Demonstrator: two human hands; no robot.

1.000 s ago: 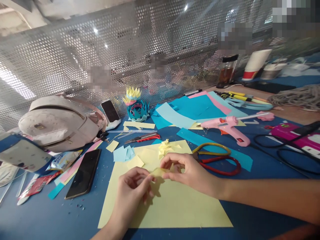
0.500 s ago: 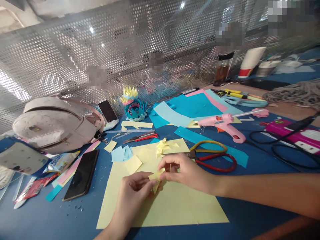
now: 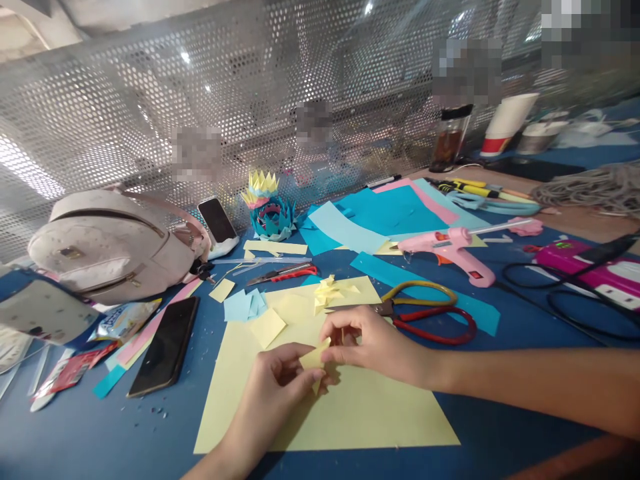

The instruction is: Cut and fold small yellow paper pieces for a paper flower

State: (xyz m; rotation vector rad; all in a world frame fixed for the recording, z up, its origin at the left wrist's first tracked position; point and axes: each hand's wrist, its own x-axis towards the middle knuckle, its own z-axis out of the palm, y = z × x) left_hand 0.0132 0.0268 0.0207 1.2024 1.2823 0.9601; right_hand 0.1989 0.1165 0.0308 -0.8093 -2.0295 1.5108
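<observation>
A small folded piece of yellow paper point(image 3: 313, 359) is pinched between my two hands, above a large yellow sheet point(image 3: 385, 413). My left hand point(image 3: 280, 383) grips its left and lower side with thumb and fingers. On the right edge, my right hand point(image 3: 360, 337) closes thumb and fingertips; part of the paper is hidden behind them. Just beyond lies a pile of folded yellow paper pieces point(image 3: 327, 292). A yellow paper square point(image 3: 269, 327) and several light blue paper squares point(image 3: 243, 305) lie left of it. Scissors point(image 3: 435, 323) with red and yellow handles rest beside my right hand.
A pink glue gun point(image 3: 457, 250) with a cord lies at the right, near a purple power strip point(image 3: 590, 267). A red box cutter point(image 3: 285, 273) and a paper lotus-like model point(image 3: 270, 217) stand farther back. Left are a black phone point(image 3: 164, 347) and a backpack point(image 3: 110, 247).
The yellow paper piece has been turned and folded slightly between my fingers. My left fingers have shifted a little right, underneath it. The view has moved slightly.
</observation>
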